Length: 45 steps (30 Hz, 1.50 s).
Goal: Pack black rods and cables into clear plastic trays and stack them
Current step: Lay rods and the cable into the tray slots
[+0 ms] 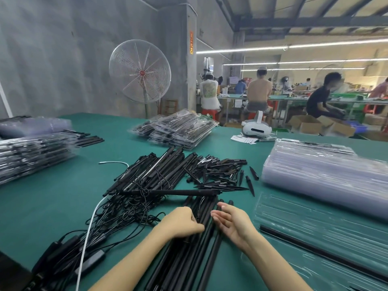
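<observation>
A bundle of long matte-black rods [201, 232] lies on the green table mat [63, 198], near edge. The left hand [182, 222] is clenched around rods in it; the right hand [231, 220] hovers beside, fingers relaxed, released. An open clear plastic tray [327, 234] holding one rod lies just right.

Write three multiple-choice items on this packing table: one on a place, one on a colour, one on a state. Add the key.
1. Where does the open clear tray lie relative to the hands?
A. To their right
B. To their left
C. Behind the fan

2. What colour is the table mat?
A. Red
B. Green
C. White

3. The left hand is:
A. Flat on the mat
B. Holding a tray
C. Curled on the black rods

Key: A, the tray sits right of the right hand; B, the mat is green; C, its fingers curl around the rods.
</observation>
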### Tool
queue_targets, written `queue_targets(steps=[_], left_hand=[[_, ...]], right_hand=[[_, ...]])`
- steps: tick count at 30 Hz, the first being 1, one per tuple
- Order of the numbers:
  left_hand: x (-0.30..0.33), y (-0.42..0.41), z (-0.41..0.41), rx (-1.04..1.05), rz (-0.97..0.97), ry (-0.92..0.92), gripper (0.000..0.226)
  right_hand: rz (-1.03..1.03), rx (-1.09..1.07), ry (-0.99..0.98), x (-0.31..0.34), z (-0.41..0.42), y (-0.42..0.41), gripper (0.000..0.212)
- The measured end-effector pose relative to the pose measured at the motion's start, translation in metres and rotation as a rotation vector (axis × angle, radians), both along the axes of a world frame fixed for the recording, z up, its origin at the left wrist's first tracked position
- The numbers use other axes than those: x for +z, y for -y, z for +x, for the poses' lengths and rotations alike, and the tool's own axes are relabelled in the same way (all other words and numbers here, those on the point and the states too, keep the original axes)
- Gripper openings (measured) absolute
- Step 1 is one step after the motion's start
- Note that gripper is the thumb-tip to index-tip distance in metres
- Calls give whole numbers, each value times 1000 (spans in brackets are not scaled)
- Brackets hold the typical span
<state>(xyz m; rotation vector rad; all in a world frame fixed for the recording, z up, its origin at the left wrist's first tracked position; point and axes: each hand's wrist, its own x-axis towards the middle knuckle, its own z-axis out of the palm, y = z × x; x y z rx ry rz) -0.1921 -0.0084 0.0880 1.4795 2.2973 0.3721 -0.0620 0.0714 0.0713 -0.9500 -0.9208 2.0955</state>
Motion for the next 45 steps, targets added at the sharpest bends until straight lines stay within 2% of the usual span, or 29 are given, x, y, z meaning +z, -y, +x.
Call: queue_targets(steps=[3, 5, 7, 9, 11, 12, 13, 16, 17, 18, 20, 22, 24, 27, 30, 34, 38, 41, 45], left_hand=[[7, 0, 3, -20, 207, 328, 37], [17, 7, 9, -218, 431, 383, 31], [25, 18, 16, -467, 536, 341, 15], [27, 25, 20, -656, 539, 302, 13], [27, 28, 22, -742, 485, 248, 16], [27, 29, 23, -753, 458, 224, 10], [25, 30, 22, -753, 449, 205, 3], [20, 35, 15, -650, 535, 207, 4], [19, 36, 9, -594, 563, 203, 15], [19, 38, 0, -543, 560, 195, 28], [19, 42, -18, -455, 435, 163, 43], [14, 46, -33, -416, 288, 52, 38], [8, 49, -43, -368, 263, -39, 27], [9, 57, -48, -270, 325, 51, 30], [23, 64, -44, -254, 327, 11, 41], [59, 77, -28, -222, 547, 103, 36], [94, 85, 1, -134, 725, 211, 38], [118, 83, 20, -96, 601, 424, 35], [140, 86, 22, -121, 382, 916, 26]], right_hand=[[-13, -57, -44, -3, -6, -1, 54], [35, -30, -65, -3, -11, -2, 79], [58, 31, -91, 1, -15, -3, 93], [50, 81, -70, 5, -15, -4, 85], [33, 65, -32, 7, -15, -2, 70], [39, 19, -51, 7, -15, -2, 61], [63, -53, -107, 9, -14, -2, 49], [171, -386, -272, 28, -3, -9, 20], [197, -511, -291, 39, 4, -13, 17], [207, -629, -302, 50, 13, -18, 17], [194, -831, -341, 73, 32, -28, 20], [196, -973, -371, 93, 50, -34, 22], [224, -1058, -396, 106, 62, -38, 23], [270, -1072, -419, 112, 69, -36, 24], [302, -1073, -391, 110, 73, -33, 23], [361, -1045, -323, 102, 80, -27, 24], [350, -965, -336, 93, 72, -13, 18], [324, -901, -359, 91, 62, 0, 21], [339, -784, -323, 88, 59, 18, 23]])
